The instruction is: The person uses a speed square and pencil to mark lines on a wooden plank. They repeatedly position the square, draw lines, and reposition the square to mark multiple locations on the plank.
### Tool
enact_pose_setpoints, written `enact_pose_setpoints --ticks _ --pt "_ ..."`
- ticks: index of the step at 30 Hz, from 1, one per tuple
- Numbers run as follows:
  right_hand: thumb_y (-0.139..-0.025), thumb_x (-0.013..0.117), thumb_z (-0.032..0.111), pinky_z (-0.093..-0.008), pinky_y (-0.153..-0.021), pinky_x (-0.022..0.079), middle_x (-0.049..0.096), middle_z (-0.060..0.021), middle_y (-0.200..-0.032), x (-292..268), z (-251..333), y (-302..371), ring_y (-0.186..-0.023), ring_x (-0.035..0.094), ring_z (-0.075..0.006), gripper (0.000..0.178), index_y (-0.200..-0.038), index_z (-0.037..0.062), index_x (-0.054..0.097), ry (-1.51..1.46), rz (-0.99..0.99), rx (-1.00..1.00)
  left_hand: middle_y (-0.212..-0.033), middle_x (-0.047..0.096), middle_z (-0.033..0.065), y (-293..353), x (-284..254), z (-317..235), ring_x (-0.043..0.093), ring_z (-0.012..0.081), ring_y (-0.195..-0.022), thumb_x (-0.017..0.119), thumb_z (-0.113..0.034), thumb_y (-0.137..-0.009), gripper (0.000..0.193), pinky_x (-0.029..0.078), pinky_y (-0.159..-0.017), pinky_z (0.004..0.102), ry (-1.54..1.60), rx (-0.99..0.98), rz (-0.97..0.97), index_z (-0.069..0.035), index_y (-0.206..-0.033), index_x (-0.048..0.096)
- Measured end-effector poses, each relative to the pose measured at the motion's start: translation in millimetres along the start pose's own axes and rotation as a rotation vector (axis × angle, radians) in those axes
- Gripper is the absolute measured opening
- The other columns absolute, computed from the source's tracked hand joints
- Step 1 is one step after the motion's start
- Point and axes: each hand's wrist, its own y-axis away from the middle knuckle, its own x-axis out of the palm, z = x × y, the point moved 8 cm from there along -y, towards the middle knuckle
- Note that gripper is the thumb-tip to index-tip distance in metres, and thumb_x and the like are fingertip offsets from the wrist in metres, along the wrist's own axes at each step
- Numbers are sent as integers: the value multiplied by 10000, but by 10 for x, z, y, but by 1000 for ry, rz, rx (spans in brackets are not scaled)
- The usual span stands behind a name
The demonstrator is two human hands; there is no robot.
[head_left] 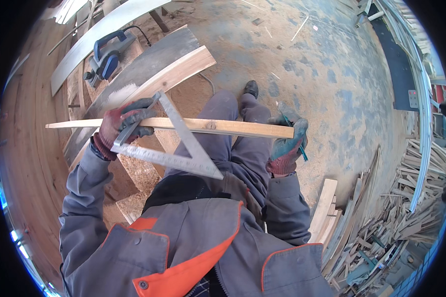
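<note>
The floor [327,123] (strewn with sawdust [235,62]) bears stacked boards [324,204] and a heap of offcuts [410,230], probably all wood.

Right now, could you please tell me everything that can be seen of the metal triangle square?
The metal triangle square looks pale grey: an open three-sided frame, thicker along its left side, with fine graduation marks on the lower side. The gloved left hand grips it by the thicker side, partly hiding that. It is held in the air, a sharp corner pointing to the picture's lower right. Its upper side crosses over the wooden strip; whether they touch there, I cannot tell.
</note>
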Motion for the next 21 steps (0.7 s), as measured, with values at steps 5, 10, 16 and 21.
enact_pose_setpoints --ticks 5,10,16,21 --pt "-1144 418 406 -363 -700 564 724 -120 -945 -89 -183 10 -811 702 -227 515 -1204 -39 669 287 -183 -274 -1208 723 150 -55 -463 -71 690 124 -871 684 -210 -1027 437 552 -739 240 256 178 -321 76 -1352 623" --pt "-1128 486 412 -371 -763 568 685 -74 -1009 -127 -418 -142 -860 693 -216 460 -1349 13 548 405 -162 -287 -866 723 105 32 -1321 -170 600 112 -676 546 -548 -1068 691 518 -647 273 445 -59 -731 61 -1391 586" --pt "-1115 521 415 -357 -932 528 629 -82 -1216 -219 -815 -285 -1074 627 -178 427 -1330 48 553 -79 -297 106 -807 722 72 -309 -704 -693 668 137 -636 764 -511 -942 634 535 -586 265 257 -193 154 0 -1299 649" --pt "-1103 538 436 -367 -970 514 621 -83 -1260 -179 -840 -337 -1116 617 -183 430 -1302 56 566 -72 -292 114 -844 743 83 -712 -290 -955 734 293 -755 793 -429 -858 560 579 -707 379 -584 -6 127 -141 -1329 696"
